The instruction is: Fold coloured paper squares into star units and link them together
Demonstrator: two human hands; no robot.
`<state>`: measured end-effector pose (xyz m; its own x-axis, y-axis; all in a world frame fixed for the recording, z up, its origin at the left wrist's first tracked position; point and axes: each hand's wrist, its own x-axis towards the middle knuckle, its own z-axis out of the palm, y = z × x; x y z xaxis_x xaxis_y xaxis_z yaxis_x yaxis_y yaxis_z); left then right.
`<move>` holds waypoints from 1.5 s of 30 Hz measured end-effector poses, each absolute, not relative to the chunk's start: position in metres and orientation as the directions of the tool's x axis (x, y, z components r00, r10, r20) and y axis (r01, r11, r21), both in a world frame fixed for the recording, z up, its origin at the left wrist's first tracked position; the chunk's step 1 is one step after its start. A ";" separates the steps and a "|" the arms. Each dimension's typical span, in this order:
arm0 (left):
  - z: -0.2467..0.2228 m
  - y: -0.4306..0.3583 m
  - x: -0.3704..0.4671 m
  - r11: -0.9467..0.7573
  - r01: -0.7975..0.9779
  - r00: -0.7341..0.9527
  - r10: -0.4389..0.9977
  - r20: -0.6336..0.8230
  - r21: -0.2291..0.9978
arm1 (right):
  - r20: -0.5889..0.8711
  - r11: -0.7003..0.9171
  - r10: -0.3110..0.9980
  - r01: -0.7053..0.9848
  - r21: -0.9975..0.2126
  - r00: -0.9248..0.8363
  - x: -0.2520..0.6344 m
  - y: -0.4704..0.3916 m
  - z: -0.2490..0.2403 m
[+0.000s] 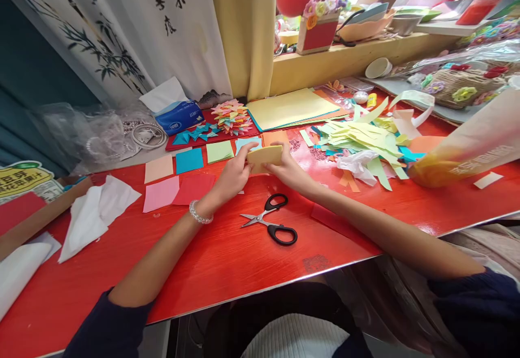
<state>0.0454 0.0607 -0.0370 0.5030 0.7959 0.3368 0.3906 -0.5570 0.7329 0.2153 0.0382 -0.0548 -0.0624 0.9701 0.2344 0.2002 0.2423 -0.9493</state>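
A yellow paper square or small stack (pixel 265 157) is held up over the red table, gripped at its two sides. My left hand (pixel 236 171), with a beaded bracelet on the wrist, pinches its left side. On the right edge my right hand (pixel 289 169) closes with thumb and fingers. Just behind lie cut paper squares: light green (pixel 220 151), teal (pixel 189 161), peach (pixel 158 168), orange (pixel 273 137) and a partly covered light blue one. Pink (pixel 161 194) and red (pixel 195 189) squares lie left of my left hand. Black-handled scissors (pixel 268 220) rest, blades apart, nearer me.
Paper strips (pixel 361 141) are heaped at right beside a plastic bag (pixel 467 141). Large paper sheets (pixel 292 110), folded paper pieces (pixel 231 117) and a blue tissue pack (pixel 176 114) stand at the back. Crumpled tissue (pixel 95 209) and a cardboard box (pixel 44 220) lie left.
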 end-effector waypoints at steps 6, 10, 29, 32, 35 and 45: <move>-0.035 0.063 0.039 -0.566 0.555 0.511 0.810 0.287 0.610 | 0.280 0.272 0.960 0.195 -0.942 0.013 0.218 0.039 -0.058; -0.034 0.067 0.034 -0.396 0.404 0.549 0.826 0.128 0.825 | 0.217 0.220 0.975 0.083 -0.972 -0.043 0.222 0.041 -0.059; -0.029 0.071 0.035 -0.216 -0.005 0.274 0.939 0.209 0.976 | 0.083 0.070 0.995 -0.208 -0.976 -0.058 0.230 0.038 -0.043; -0.029 0.071 0.034 -0.242 -0.001 0.210 0.949 0.236 0.970 | 0.094 0.081 0.995 -0.234 -0.969 -0.045 0.232 0.039 -0.040; -0.032 0.072 0.034 -0.263 0.014 0.210 0.944 0.254 0.965 | 0.115 0.094 0.990 -0.244 -0.965 -0.076 0.232 0.039 -0.041; -0.031 0.071 0.037 -0.253 -0.011 0.151 0.956 0.252 0.967 | 0.073 0.045 0.993 -0.268 -0.962 -0.096 0.230 0.040 -0.042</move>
<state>0.0370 0.0713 -0.0312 0.1512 0.9558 0.2520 -0.0105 -0.2534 0.9673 0.2298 0.0402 -0.0421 -0.0959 0.9927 0.0727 -0.2682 0.0446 -0.9623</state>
